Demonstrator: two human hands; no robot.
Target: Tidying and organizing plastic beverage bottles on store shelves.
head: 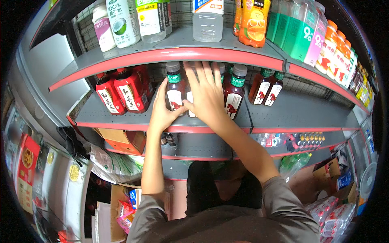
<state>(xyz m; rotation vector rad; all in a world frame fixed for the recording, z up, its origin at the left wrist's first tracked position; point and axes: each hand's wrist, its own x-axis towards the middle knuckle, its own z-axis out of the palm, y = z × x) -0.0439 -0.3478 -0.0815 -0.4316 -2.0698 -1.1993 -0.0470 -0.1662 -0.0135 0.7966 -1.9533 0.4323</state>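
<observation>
On the grey middle shelf [200, 121], dark tea bottles [174, 94] with green neck bands and white horse labels stand upright. My left hand [162, 106] touches the left side of the leftmost one, fingers up and thumb across its lower label. My right hand [205, 91] is spread flat, fingers up, in front of the bottles beside it and partly hides them. Its thumb is close to the left thumb. Another tea bottle [235, 91] stands just right of my right hand, and a pair of them [267, 88] stands farther right. Whether either hand grips a bottle is unclear.
Red drink bottles [130, 91] stand at the left of the same shelf. The red-edged upper shelf [170, 54] holds assorted drinks just above my hands. Lower shelves carry a cardboard box [117, 139] and packed bottles [307, 139]. An open carton [118, 209] sits low at left.
</observation>
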